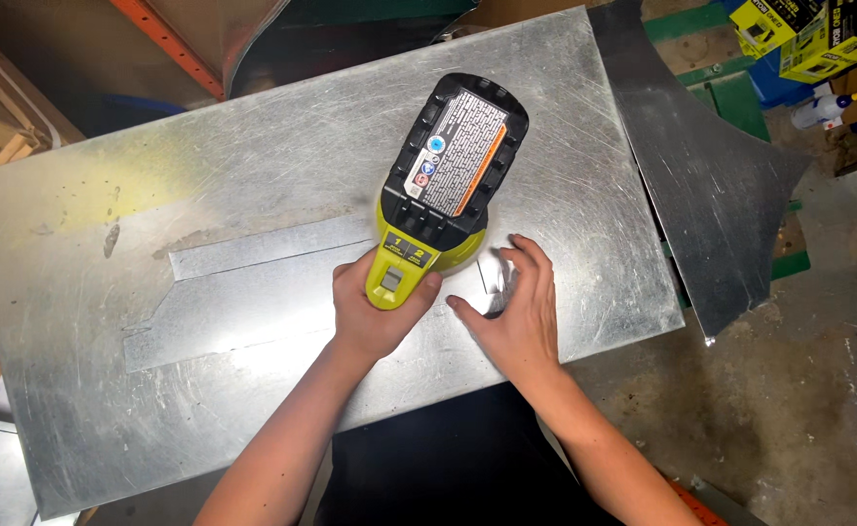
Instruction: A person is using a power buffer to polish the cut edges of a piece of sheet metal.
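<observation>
Two hands at mid-step on the scratched metal sheet (253,195): left hand (375,307) wrapped around the yellow-green cordless tool (443,185) (black battery uppermost), right hand (516,312) fingers (521,255) spread flat just beside it, steadying; next move probably needing firm downward pressure.

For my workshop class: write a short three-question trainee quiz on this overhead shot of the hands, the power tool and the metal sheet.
1. True or false: the left hand grips the green tool.
2. What does the right hand rest on? A) a cardboard box B) the metal sheet C) the floor
3. Fill in: the tool's black battery points ____ from the person.

Key
1. True; the fingers wrap the handle just below the switch.
2. B; the palm lies flat on the sheet beside the tool.
3. away.
</observation>
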